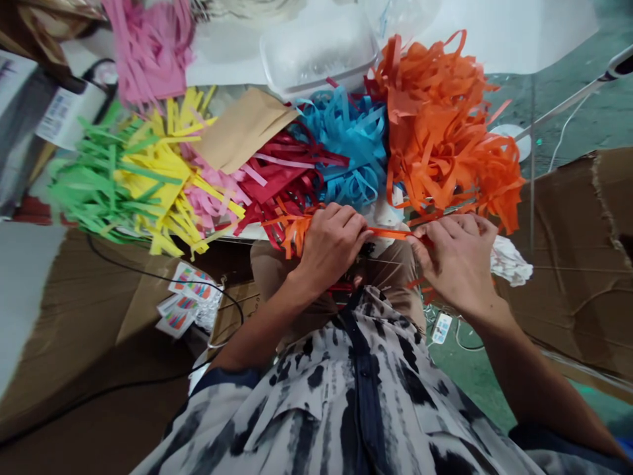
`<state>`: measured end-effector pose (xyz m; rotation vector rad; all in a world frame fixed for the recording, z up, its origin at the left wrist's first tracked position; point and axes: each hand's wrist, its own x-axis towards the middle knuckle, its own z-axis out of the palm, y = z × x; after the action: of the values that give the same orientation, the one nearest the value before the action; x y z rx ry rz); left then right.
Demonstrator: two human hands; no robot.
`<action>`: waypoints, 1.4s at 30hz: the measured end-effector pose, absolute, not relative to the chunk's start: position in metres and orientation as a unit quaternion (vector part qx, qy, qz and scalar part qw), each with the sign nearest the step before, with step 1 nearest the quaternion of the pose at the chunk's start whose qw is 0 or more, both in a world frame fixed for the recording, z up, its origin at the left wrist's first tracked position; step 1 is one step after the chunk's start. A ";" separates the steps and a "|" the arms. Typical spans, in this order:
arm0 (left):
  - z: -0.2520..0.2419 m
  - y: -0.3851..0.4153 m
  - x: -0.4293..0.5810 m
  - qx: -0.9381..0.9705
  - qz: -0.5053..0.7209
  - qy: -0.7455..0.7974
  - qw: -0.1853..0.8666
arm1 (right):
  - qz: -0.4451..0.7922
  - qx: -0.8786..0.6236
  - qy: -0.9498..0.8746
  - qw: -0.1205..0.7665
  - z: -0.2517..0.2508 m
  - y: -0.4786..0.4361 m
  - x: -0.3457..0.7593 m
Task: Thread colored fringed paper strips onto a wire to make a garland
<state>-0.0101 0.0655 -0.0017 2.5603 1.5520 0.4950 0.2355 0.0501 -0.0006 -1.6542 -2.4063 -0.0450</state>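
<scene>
A: The hands?
B: Left hand [330, 245] and right hand [457, 258] each pinch closed on one orange strip [390, 233], stretched between them, below the orange pile [440, 125].
A: Containers?
B: A plastic tub [316, 49]; I can't tell what's in it.

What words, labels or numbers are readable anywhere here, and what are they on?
No text reads clearly.
White label, top left: barcode-like print, too blurred.
Small white tag on the floor: print too small.
Printed cards: coloured patterns, no legible words.
Blank: orange strip pinched by left hand and right hand.
</scene>
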 end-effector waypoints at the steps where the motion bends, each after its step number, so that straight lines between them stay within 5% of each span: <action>1: -0.001 0.066 -0.011 0.837 0.160 0.520 0.056 | -0.010 -0.569 -0.815 0.107 0.001 0.051 0.234; 10: 0.000 0.075 -0.009 0.824 0.160 0.541 0.059 | -0.011 -0.587 -0.805 0.084 0.009 0.055 0.222; 18: -0.007 0.069 0.000 0.894 0.207 0.396 0.039 | -0.041 -0.519 -0.838 0.163 -0.002 0.045 0.225; 23: -0.011 0.061 -0.033 0.863 0.244 0.443 -0.013 | -0.046 -0.510 -0.837 0.192 -0.005 0.037 0.247; 42: -0.019 0.074 0.004 0.877 0.164 0.452 0.001 | -0.017 -0.527 -0.840 0.126 0.006 0.055 0.227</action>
<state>0.0044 0.0736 -0.0185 2.7537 1.4188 0.5163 0.2269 0.0547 0.0063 -1.5346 -2.4470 -0.0503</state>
